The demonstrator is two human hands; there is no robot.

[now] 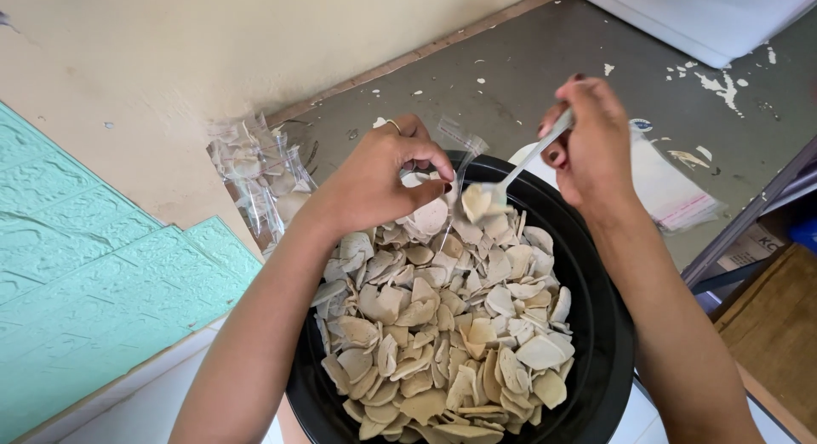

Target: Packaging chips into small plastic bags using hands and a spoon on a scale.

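A large black bowl holds several thin beige chips. My left hand pinches a small clear plastic bag open over the bowl's far rim. My right hand grips a white plastic spoon by its handle. The spoon's bowl carries a chip right at the bag's mouth.
Filled clear bags of chips lie on the grey floor to the left, against a beige wall. A stack of flat clear bags lies right of the bowl. Teal embossed panels lean at left. A white box sits at top right.
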